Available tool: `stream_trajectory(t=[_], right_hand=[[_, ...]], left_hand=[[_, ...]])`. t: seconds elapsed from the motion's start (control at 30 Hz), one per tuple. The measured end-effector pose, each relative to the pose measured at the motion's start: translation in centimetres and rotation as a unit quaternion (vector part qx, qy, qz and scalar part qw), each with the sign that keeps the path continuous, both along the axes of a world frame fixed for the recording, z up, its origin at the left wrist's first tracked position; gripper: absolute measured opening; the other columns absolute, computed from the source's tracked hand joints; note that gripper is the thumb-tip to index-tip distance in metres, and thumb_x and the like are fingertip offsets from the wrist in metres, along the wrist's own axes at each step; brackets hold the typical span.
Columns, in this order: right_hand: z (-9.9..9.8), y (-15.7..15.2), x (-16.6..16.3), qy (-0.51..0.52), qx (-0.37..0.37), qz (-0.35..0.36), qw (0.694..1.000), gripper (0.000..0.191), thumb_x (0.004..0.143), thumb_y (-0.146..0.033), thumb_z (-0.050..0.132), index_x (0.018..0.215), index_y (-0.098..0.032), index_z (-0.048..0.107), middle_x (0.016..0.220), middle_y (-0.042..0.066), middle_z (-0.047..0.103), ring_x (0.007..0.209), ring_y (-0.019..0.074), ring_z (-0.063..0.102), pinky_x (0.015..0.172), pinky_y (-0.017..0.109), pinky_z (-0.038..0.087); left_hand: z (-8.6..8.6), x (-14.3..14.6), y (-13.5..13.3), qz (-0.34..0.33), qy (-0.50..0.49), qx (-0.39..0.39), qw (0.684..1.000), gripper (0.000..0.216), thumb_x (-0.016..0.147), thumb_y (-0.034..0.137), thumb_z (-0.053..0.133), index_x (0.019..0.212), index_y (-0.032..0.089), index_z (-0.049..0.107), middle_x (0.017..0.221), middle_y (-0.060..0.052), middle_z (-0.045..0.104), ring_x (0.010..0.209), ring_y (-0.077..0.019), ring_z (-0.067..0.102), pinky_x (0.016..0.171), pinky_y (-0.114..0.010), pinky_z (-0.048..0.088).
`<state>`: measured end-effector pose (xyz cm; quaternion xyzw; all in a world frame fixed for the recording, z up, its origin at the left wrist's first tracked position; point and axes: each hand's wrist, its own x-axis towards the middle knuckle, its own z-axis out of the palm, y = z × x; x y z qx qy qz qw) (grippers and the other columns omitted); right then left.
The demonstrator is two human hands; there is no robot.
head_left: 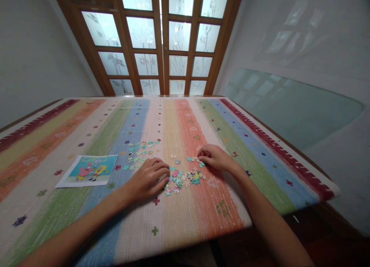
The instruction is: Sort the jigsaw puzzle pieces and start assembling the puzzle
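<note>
A loose heap of small jigsaw puzzle pieces [177,178], teal, pink, yellow and cream, lies between my two hands. My left hand [152,177] rests palm down at the heap's left edge, its fingers loosely bent and slightly apart, touching pieces there. Beyond the heap on the right, my right hand [212,157] has thumb and forefinger pinched at a pale puzzle piece [195,159]; the fingers partly cover it. Past my left hand, several teal and green pieces [137,153] lie spread in rough rows. A printed picture sheet [89,170] with cartoon figures lies flat to the left.
A striped, multicoloured cloth [170,217] covers the table, whose near edge drops off in front of me. Wooden doors with frosted panes [146,47] stand beyond the far edge. A pale glass-like panel [291,101] is along the right wall.
</note>
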<state>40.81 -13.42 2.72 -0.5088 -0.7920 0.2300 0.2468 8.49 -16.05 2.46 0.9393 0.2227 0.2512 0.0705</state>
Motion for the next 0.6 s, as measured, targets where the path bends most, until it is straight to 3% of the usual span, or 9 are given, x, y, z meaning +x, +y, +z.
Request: stream_trajectory(t=[0.13,0.3,0.47,0.6], right_hand=[[0.5,-0.5,-0.6,0.01,-0.024,0.063,0.998,0.002,0.086,-0.02,0.075,0.087,-0.02,0.077,0.079,0.003,0.065,0.07,0.0155,0.057,0.066,0.029,0.042],[0.5,-1.2,-2.2,-0.004,-0.052,0.142,0.989,0.013,0.085,-0.03,0.08,0.092,-0.019,0.081,0.08,0.003,0.063,0.072,0.0138,0.055,0.066,0.027,0.042],[0.0,-1.3,-3.1,-0.016,-0.055,0.165,0.985,0.012,0.089,-0.028,0.076,0.088,-0.017,0.08,0.076,0.003,0.066,0.073,0.0145,0.059,0.067,0.027,0.042],[-0.2,-1.1,-3.0,-0.04,-0.032,0.116,0.992,0.011,0.091,-0.024,0.072,0.087,-0.017,0.079,0.076,0.004,0.07,0.071,0.0148,0.06,0.067,0.027,0.042]], left_hand=[[-0.7,-0.2,-0.5,0.0,-0.006,-0.035,0.999,0.014,0.103,0.026,0.054,0.11,0.022,0.066,0.11,-0.006,0.072,0.103,-0.0234,0.061,0.091,-0.042,0.048],[-1.0,0.0,-0.6,-0.007,0.0,-0.032,0.999,0.018,0.105,0.03,0.053,0.113,0.021,0.066,0.111,-0.006,0.071,0.104,-0.0227,0.061,0.092,-0.04,0.046],[-1.3,0.2,-0.6,-0.004,-0.004,-0.014,1.0,0.018,0.105,0.031,0.054,0.112,0.021,0.067,0.11,-0.005,0.071,0.102,-0.0219,0.06,0.09,-0.039,0.045],[-1.6,0.4,-0.5,-0.004,-0.013,0.004,1.0,0.018,0.106,0.03,0.052,0.114,0.02,0.066,0.109,-0.005,0.071,0.101,-0.0218,0.06,0.09,-0.039,0.045]])
